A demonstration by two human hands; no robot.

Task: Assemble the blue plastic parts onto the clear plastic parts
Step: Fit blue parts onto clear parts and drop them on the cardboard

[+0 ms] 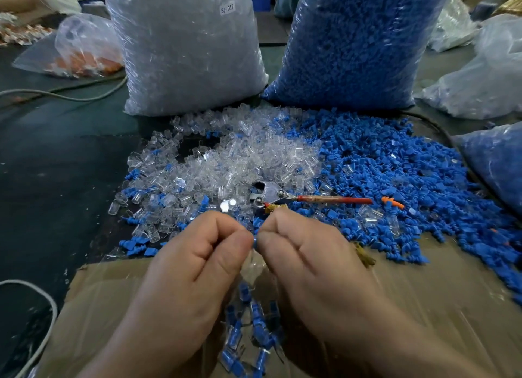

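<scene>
Head view: both hands meet near the counter's near edge, fingertips pressed together. Left hand (197, 253) is pinched shut, thumb against forefinger; right hand (305, 253) likewise. Between the tips a sliver of blue part (255, 243) shows, w/ something clear just below it (too hidden to tell which hand grips what, or whether the pieces are joined).

Under the wrists lies a cardboard sheet (423, 307) along the near edge, and on it, between the forearms, a small heap of assembled pieces (254, 327), blue inside clear.

Beyond the hands, mid-counter, the loose clear parts (226, 163) spread to the left and the loose blue parts (381, 163) to the right, mixing where they touch. A pair of pliers (282, 198) w/ a red handle lies across that seam, just beyond the knuckles. One orange part (392, 202) sits on the blue pile, near the handle's end.

At the far edge stand two tall sacks side by side: clear-parts bag (186, 47) on the left (label reads SJ 017), blue-parts bag (358, 44) on the right. Another bag w/ orange pieces (84, 53) slumps toward the far left corner, well apart. A pale cable (70, 95) runs along the counter's (56, 166) left side
</scene>
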